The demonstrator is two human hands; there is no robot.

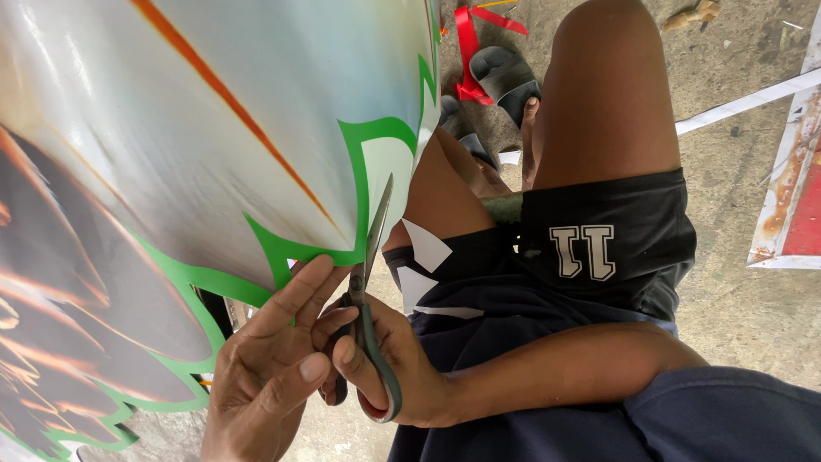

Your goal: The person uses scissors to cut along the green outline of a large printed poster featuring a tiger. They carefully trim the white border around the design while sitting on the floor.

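— Where does the cutting stand?

— The scissors (369,291) have their blades parted along the green border of the large printed sheet (214,128), the tips pointing up into a white patch inside that border. The sheet fills the left half of the view and curves over the person's lap; its cut edge runs in green spikes down toward the lower left.

— And the hands?

— The right hand (389,376) grasps the grey handles, thumb through one loop. The left hand (274,359) pinches the sheet's green edge just beside the blades, fingers flat on the print, thumb touching the handle area.

— Any room around them?

— Tight to the right: the black shorts (607,248) and bare knee sit just beside the blades, with white offcuts (425,248) lying on the thigh. Past the knee lies open concrete floor (735,171), with grey sandals (505,77) and red strips (469,43) near the foot, a white strip (753,101) crossing it, and a red-and-white board (795,197) at the right edge.
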